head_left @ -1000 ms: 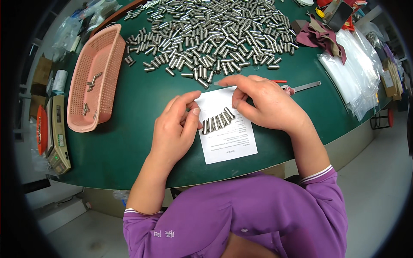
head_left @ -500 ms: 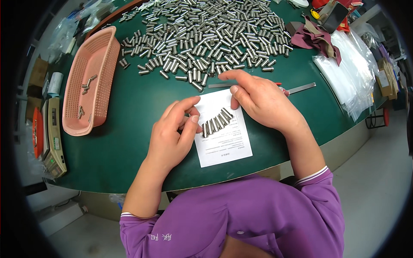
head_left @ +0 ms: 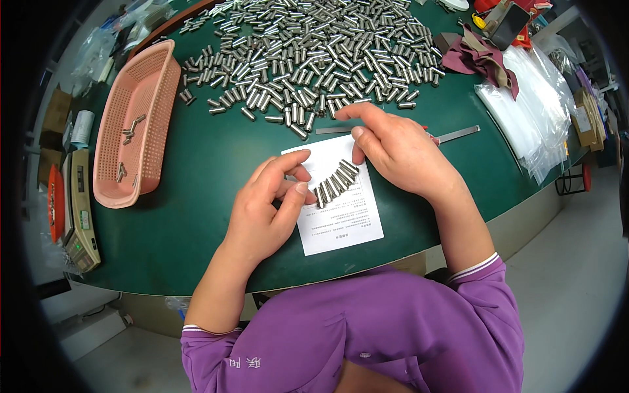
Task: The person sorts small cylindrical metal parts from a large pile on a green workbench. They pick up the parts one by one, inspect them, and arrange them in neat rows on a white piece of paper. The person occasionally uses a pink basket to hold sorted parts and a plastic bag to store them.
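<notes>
Several short metal pins (head_left: 337,184) lie side by side in a slanting row on a white printed sheet (head_left: 342,237). At the row's left end is my left hand (head_left: 265,200), its fingers curved and apart, the fingertips touching or very near the nearest pin. My right hand (head_left: 403,152) hovers by the upper right end, forefinger stretched out and thumb apart from it. Neither hand grips a pin. Beyond the sheet spreads a large heap of similar metal pins (head_left: 314,59).
A pink perforated basket (head_left: 105,157) with a few pins stands at left, beside a scale (head_left: 82,216). Calipers (head_left: 452,135) lie behind my right hand. Plastic bags (head_left: 524,111), a maroon cloth (head_left: 481,62) and a phone (head_left: 510,26) occupy the right side of the green table (head_left: 177,249).
The row of pins has shifted slightly right and up the sheet, its pins closer together. My left hand has moved a little right with it; my right hand has barely moved.
</notes>
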Action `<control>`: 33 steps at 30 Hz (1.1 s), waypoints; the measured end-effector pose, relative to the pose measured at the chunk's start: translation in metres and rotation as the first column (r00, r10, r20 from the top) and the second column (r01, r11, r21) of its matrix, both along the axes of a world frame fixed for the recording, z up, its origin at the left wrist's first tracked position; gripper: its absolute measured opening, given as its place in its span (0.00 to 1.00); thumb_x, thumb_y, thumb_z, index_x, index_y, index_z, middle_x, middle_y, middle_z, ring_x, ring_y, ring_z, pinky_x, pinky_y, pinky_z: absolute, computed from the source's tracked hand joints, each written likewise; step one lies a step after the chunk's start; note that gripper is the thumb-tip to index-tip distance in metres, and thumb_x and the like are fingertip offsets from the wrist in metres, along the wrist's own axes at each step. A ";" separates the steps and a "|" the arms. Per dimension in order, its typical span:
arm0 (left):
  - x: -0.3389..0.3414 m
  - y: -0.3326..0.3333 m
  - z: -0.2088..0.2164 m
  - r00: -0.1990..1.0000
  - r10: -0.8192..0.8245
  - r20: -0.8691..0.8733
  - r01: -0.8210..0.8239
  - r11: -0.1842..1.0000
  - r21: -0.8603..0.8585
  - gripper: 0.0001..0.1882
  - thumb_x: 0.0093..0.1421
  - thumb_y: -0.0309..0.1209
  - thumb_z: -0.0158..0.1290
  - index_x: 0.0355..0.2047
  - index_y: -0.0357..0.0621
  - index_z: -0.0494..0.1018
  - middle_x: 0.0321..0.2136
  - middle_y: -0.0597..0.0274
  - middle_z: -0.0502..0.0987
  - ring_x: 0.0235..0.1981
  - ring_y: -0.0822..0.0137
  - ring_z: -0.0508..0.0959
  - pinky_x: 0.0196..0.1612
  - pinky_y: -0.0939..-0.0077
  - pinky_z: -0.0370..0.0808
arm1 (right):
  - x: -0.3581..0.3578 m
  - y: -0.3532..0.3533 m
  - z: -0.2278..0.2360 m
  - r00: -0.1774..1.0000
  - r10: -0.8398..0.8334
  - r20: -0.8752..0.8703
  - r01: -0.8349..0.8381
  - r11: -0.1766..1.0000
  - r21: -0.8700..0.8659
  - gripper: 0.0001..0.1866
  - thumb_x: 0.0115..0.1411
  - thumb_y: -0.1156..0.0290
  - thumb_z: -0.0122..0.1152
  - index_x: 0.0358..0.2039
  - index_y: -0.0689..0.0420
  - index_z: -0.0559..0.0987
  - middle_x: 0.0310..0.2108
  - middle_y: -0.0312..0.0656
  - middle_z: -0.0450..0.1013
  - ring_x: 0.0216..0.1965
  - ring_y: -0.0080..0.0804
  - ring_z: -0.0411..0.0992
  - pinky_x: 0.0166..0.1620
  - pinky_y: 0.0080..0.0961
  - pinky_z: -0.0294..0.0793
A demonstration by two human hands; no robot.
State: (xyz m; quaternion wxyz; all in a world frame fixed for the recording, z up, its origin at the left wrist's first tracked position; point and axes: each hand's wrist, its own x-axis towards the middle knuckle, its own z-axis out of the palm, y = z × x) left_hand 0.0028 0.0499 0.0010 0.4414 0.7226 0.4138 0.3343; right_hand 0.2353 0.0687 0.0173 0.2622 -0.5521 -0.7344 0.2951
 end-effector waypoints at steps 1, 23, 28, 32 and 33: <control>0.000 0.000 0.000 1.000 -0.004 0.012 0.004 1.000 -0.007 0.19 0.62 0.17 0.49 0.54 0.35 0.69 0.39 0.54 0.74 0.32 0.68 0.83 0.33 0.78 0.79 | 0.000 0.000 0.000 1.000 -0.005 0.006 0.005 1.000 -0.001 0.13 0.66 0.69 0.47 0.49 0.57 0.72 0.22 0.43 0.76 0.31 0.47 0.76 0.39 0.44 0.73; -0.002 0.002 -0.008 0.992 -0.125 0.015 0.124 0.990 0.067 0.35 0.58 0.11 0.46 0.66 0.36 0.55 0.48 0.51 0.72 0.43 0.68 0.79 0.46 0.77 0.75 | 0.002 0.003 -0.007 0.999 -0.026 0.030 0.023 0.997 0.077 0.16 0.60 0.73 0.50 0.49 0.59 0.72 0.28 0.53 0.76 0.35 0.52 0.75 0.42 0.47 0.72; -0.001 0.002 -0.004 0.991 -0.114 -0.069 0.119 0.989 0.082 0.38 0.54 0.11 0.51 0.66 0.39 0.57 0.47 0.54 0.73 0.37 0.72 0.77 0.41 0.79 0.74 | 0.001 0.002 -0.007 0.999 -0.020 0.038 0.018 0.998 0.063 0.16 0.61 0.72 0.48 0.49 0.59 0.72 0.27 0.51 0.76 0.35 0.51 0.76 0.42 0.46 0.72; -0.001 0.002 -0.004 0.989 -0.111 -0.094 0.118 0.990 0.072 0.39 0.53 0.10 0.51 0.66 0.40 0.57 0.47 0.55 0.73 0.35 0.74 0.76 0.40 0.80 0.74 | -0.001 0.001 -0.003 1.000 -0.011 0.020 0.011 1.000 0.017 0.16 0.61 0.72 0.46 0.49 0.59 0.73 0.25 0.47 0.77 0.34 0.49 0.76 0.42 0.45 0.73; -0.001 0.002 -0.004 0.989 -0.110 -0.101 0.118 0.991 0.069 0.39 0.52 0.10 0.51 0.66 0.40 0.57 0.47 0.55 0.73 0.35 0.74 0.76 0.40 0.80 0.74 | -0.001 0.001 -0.002 1.000 -0.009 0.013 0.009 1.000 0.002 0.16 0.62 0.72 0.46 0.49 0.59 0.73 0.25 0.47 0.77 0.34 0.49 0.76 0.42 0.45 0.73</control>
